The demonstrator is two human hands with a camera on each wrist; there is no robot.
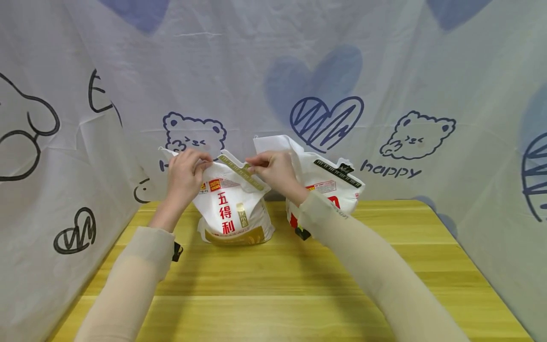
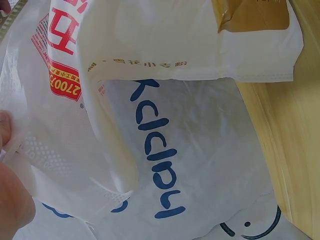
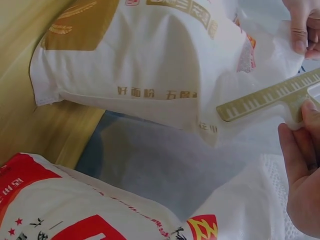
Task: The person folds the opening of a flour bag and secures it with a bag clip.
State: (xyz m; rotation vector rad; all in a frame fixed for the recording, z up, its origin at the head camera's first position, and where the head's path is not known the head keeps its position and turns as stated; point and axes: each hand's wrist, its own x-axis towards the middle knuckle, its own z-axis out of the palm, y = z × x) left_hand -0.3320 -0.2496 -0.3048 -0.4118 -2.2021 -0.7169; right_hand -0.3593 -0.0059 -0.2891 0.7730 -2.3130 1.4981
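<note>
A white flour bag [image 1: 232, 199] with red lettering and a gold band stands upright on the table in the head view. My left hand [image 1: 185, 173] pinches its top edge on the left side. My right hand [image 1: 278, 171] pinches the gold handle strip [image 1: 228, 164] at the top right of that bag. In the right wrist view, this strip [image 3: 270, 95] lies flat along the bag's mouth, with right thumb and fingers on its handle. Thumb and finger of the left hand [image 2: 15, 200] show at the left edge of the left wrist view.
A second white bag [image 1: 314, 171] with red print and a black strip [image 1: 337, 173] stands to the right, partly behind my right forearm. Both bags stand toward the back of the wooden table [image 1: 239, 294]. A printed cloth [image 1: 239, 71] hangs behind and along the sides.
</note>
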